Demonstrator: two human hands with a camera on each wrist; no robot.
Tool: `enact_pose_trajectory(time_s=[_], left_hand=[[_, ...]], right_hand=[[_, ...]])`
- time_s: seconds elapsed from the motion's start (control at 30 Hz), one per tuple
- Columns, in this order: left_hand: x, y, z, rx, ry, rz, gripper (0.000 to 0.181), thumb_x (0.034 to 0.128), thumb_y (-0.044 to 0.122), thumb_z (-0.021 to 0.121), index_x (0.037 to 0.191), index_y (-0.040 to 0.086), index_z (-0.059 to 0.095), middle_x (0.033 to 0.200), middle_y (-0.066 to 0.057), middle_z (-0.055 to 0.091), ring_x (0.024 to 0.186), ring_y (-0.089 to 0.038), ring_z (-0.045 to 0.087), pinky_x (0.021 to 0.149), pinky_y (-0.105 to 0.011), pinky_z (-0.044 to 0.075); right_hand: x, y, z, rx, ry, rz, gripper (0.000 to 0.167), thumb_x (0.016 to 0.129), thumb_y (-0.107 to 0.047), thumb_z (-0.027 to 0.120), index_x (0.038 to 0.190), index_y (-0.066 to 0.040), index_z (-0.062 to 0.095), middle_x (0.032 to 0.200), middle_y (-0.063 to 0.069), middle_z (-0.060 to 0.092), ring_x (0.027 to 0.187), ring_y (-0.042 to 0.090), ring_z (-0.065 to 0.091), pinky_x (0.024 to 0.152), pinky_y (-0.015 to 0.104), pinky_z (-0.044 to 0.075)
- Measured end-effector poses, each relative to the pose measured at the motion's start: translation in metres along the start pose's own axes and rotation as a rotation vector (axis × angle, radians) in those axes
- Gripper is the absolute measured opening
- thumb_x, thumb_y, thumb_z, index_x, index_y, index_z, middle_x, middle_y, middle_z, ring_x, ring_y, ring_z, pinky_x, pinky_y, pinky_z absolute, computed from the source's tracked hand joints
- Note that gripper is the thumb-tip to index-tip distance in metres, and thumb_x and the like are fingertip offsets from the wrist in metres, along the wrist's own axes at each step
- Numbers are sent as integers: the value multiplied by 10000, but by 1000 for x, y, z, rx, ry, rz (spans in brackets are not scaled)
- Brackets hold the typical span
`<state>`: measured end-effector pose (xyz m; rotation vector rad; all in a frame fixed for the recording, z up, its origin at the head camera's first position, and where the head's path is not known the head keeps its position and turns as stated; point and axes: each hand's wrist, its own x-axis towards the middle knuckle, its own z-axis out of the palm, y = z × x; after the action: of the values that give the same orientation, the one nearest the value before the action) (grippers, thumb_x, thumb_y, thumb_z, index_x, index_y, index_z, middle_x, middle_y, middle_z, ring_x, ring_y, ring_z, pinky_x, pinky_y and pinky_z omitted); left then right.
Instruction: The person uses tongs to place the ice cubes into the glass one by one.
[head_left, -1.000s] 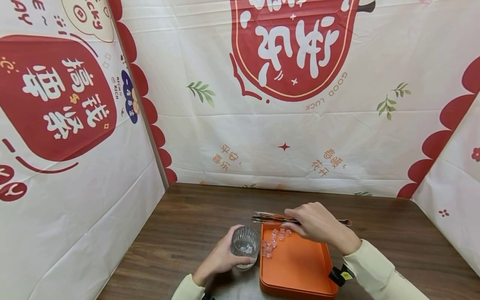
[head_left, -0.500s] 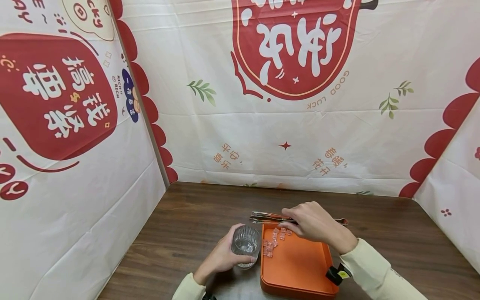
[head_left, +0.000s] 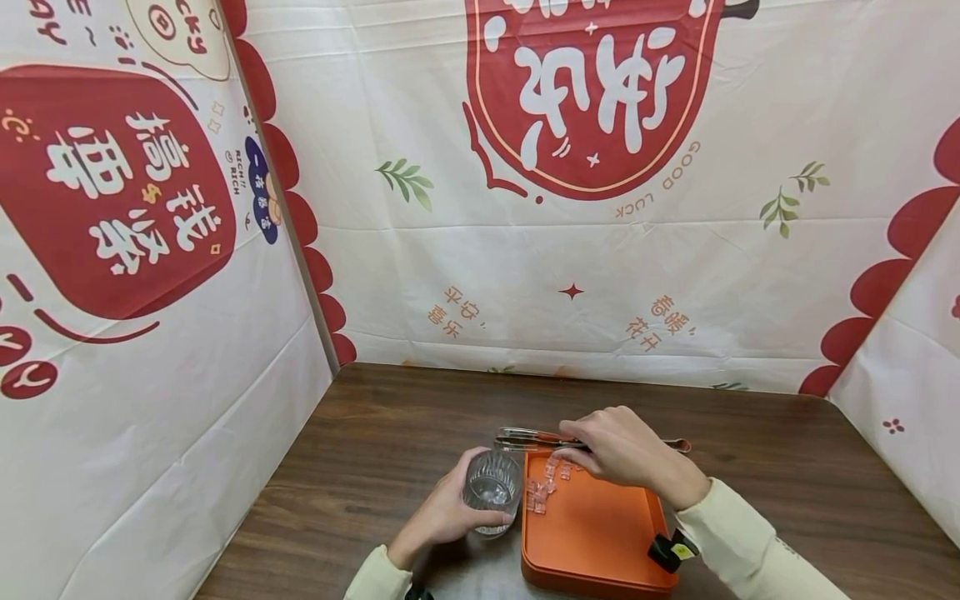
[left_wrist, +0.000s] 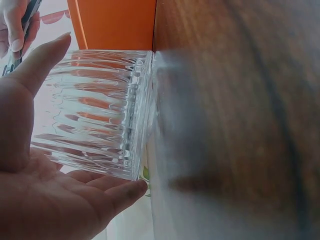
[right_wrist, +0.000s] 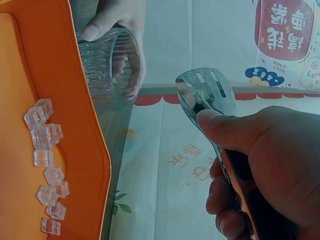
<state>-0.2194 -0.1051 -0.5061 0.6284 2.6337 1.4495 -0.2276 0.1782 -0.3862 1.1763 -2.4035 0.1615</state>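
A: Left hand (head_left: 448,510)?
B: Grip curled round a clear ribbed glass tumbler (head_left: 491,485), upright on the dark brown wood-grain surface (head_left: 375,442), just beside the orange rectangular tray (head_left: 600,537).
A: Right hand (head_left: 618,447)?
B: Grip closed round shiny metal tongs with slotted ends (right_wrist: 220,97), near the tray's far edge. Small clear blocks (head_left: 537,498) lie inside, toward its far-left corner.

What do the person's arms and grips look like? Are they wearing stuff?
The left sleeve and right sleeve are pale cream, and the right one has a small marking. The left grip and right grip are bare hands, no gloves. A black gadget with a yellow tag sits by the right wrist.
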Motion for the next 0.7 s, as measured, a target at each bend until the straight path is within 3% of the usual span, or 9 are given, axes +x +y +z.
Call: enact_pose_trajectory(time_s=[0.7], left_hand=[[0,2,-1,3,-12,-7,964,675,428,903,1454,231,369,1251,-72,605,1084,-250,583,918,-462,453]], right_hand=[[1,-5,9,54,-44,20,374,910,-362,707,701,-244,419,536,-191,268,444,-46,245,460,180,193]])
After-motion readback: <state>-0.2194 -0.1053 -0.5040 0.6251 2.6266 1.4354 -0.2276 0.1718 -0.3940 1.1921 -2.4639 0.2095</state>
